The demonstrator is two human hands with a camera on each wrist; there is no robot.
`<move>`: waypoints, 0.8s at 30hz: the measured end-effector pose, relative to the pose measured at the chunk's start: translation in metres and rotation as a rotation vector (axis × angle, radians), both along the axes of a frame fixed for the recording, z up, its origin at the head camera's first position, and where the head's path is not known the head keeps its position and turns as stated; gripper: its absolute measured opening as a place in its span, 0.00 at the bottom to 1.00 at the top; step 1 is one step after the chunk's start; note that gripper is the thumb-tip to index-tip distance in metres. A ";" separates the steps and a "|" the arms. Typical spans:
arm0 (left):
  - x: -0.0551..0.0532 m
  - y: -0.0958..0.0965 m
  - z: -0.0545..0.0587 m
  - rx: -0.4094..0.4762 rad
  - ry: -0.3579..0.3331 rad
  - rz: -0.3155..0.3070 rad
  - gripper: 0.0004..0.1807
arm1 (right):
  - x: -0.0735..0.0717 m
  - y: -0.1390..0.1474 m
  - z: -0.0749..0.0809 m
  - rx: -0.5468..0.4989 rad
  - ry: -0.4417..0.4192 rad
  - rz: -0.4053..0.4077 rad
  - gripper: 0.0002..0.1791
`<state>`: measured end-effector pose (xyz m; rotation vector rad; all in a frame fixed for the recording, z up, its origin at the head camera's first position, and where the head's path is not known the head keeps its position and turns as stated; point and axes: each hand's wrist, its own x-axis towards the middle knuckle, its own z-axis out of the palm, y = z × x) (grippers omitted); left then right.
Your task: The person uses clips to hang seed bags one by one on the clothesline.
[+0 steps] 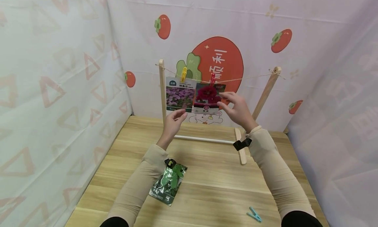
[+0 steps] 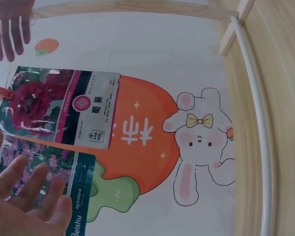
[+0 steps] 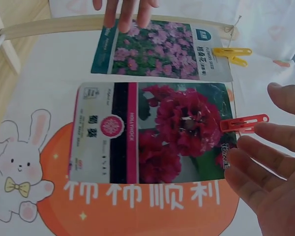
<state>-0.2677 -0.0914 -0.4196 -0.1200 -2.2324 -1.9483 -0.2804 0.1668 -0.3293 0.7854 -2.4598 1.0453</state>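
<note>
Two seed packets hang side by side from a string. The packet with small purple flowers hangs from a yellow clothespin. Beside it, the hollyhock packet with dark red blooms is held up by a red clothespin. My left hand is just below the purple flower packet, fingers loosely bent and gripping nothing. At the right edge of the hollyhock packet is my right hand, fingers spread near the red clothespin; whether a fingertip touches the packet, I cannot tell.
Wooden posts carry the string, with a white bar low between them. A green seed packet lies on the table under my left forearm. Towards the front right lies a blue clothespin. A printed cloth hangs behind.
</note>
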 end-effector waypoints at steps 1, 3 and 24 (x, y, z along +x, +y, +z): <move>0.002 -0.001 -0.001 -0.007 -0.001 -0.003 0.18 | 0.002 0.001 -0.003 0.005 -0.008 0.006 0.22; 0.006 -0.003 -0.002 -0.026 -0.002 -0.016 0.18 | 0.005 0.002 -0.009 0.005 -0.023 0.017 0.23; 0.027 -0.022 -0.029 -0.140 -0.028 -0.134 0.27 | 0.047 0.025 -0.069 -0.004 -0.039 -0.019 0.25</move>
